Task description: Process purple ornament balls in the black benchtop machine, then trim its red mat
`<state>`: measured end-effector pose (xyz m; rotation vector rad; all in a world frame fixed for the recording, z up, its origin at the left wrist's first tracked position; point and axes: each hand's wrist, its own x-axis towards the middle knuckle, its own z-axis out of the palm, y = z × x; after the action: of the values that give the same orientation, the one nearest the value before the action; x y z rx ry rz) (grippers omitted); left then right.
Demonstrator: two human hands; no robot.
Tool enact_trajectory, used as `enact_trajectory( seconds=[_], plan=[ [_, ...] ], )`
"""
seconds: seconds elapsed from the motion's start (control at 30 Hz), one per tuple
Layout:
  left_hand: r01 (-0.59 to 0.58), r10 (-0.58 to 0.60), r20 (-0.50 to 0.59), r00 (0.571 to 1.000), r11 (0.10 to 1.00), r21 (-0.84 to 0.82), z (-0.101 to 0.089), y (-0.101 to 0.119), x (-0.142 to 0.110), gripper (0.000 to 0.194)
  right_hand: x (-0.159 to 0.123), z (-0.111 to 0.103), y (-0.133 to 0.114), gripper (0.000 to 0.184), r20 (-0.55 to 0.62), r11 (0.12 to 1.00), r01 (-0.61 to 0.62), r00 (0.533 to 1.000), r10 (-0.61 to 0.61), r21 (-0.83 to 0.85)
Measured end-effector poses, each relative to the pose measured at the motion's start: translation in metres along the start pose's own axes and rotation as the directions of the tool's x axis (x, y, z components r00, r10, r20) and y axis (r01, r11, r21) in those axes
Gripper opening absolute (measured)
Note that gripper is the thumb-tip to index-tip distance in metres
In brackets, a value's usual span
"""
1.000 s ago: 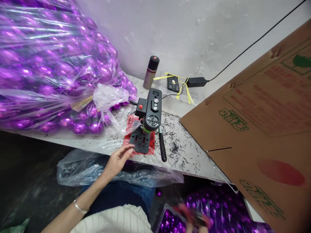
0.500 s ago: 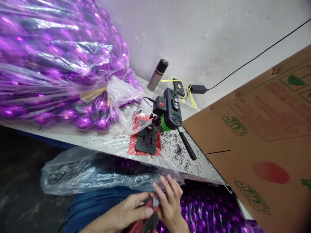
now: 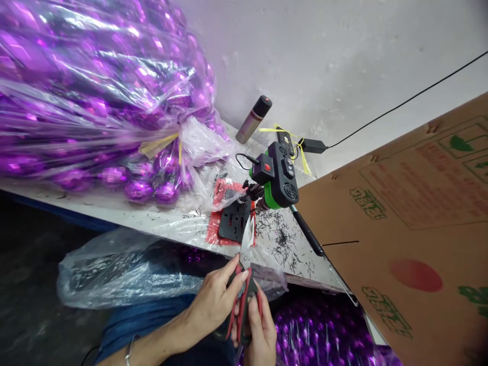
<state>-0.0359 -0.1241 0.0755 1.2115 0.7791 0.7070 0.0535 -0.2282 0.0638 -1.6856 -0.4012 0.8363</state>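
A pair of scissors (image 3: 247, 249) with red and black handles is held above my lap, its blades pointing up toward the table. My left hand (image 3: 219, 292) pinches it near the pivot between thumb and fingers. Lower down, my right hand (image 3: 259, 325) is wrapped round the handles. Just past the blade tips stands a small black and green machine (image 3: 280, 178) on a slotted black base plate (image 3: 232, 231), which rests on a red sheet (image 3: 213, 231). A clear plastic bag (image 3: 125, 274) drapes over my lap below the table edge.
A large plastic bag of shiny purple balls (image 3: 114, 101) fills the table's left side. A spray can (image 3: 253, 119) and a power adapter (image 3: 313, 146) lie near the wall. Black scraps (image 3: 282, 239) litter the table (image 3: 183, 223). A cardboard box (image 3: 381, 254) stands at right; more purple balls (image 3: 320, 330) sit below.
The scissors have come up into plain view, blades now toward the machine. My right hand has gone from spread fingers to gripping the handles, and my left hand has moved up the scissors.
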Motion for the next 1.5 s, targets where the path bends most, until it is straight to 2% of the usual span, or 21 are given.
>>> enact_trajectory(
  seconds=[0.1,0.2,0.37,0.5,0.63,0.77,0.87,1.07,1.27,1.37,1.43,1.5],
  plan=[
    [-0.020,0.020,0.043,0.999,1.000,-0.007,0.001,0.005,0.009,0.050,0.009,-0.002,-0.006,0.070,0.027,0.992,-0.102,0.995,0.101,0.072],
    [-0.015,0.015,0.022,1.000,1.000,-0.003,0.003,0.006,0.012,0.049,0.010,-0.001,-0.006,0.071,-0.023,0.981,-0.139,0.989,0.143,0.137],
    [-0.033,0.033,-0.047,0.998,0.999,0.001,0.007,0.004,0.014,0.053,0.011,0.006,-0.004,0.070,-0.021,0.966,-0.167,0.984,0.175,0.199],
    [0.040,-0.040,0.020,0.999,0.998,-0.038,0.010,0.004,0.016,0.063,0.016,0.006,-0.003,0.070,-0.025,0.961,-0.187,0.980,0.196,0.202],
    [0.129,-0.122,0.070,0.990,0.986,-0.103,0.015,0.002,0.016,0.076,0.023,0.002,-0.008,0.071,0.011,0.969,-0.161,0.987,0.162,0.186],
    [0.089,-0.090,-0.011,0.996,0.993,-0.081,0.023,-0.006,0.012,0.077,0.027,-0.007,-0.010,0.070,0.008,0.963,-0.191,0.981,0.193,0.189],
    [0.079,-0.080,-0.008,0.997,0.994,-0.080,0.027,-0.012,0.011,0.076,0.028,-0.012,-0.010,0.069,0.012,0.961,-0.201,0.979,0.202,0.189],
    [0.026,-0.031,-0.076,0.997,0.997,-0.068,0.026,-0.010,0.017,0.067,0.034,-0.009,-0.019,0.065,0.064,0.977,-0.133,0.990,0.124,0.166],
    [0.027,-0.031,-0.052,0.998,0.997,-0.078,0.028,-0.011,0.020,0.067,0.036,-0.008,-0.025,0.064,0.016,0.981,-0.084,0.996,0.082,0.173],
    [0.062,-0.065,-0.029,0.997,0.992,-0.107,0.027,-0.015,0.022,0.071,0.041,-0.010,-0.020,0.063,0.047,0.983,-0.097,0.995,0.091,0.158],
    [0.074,-0.079,-0.035,0.996,0.991,-0.109,0.027,-0.015,0.025,0.073,0.047,-0.014,-0.015,0.062,0.089,0.992,-0.076,0.994,0.067,0.101],
    [0.060,-0.066,-0.081,0.994,0.995,-0.084,0.027,-0.015,0.027,0.072,0.056,-0.019,-0.009,0.059,0.109,0.999,0.042,0.993,-0.039,-0.027]
  ],
)
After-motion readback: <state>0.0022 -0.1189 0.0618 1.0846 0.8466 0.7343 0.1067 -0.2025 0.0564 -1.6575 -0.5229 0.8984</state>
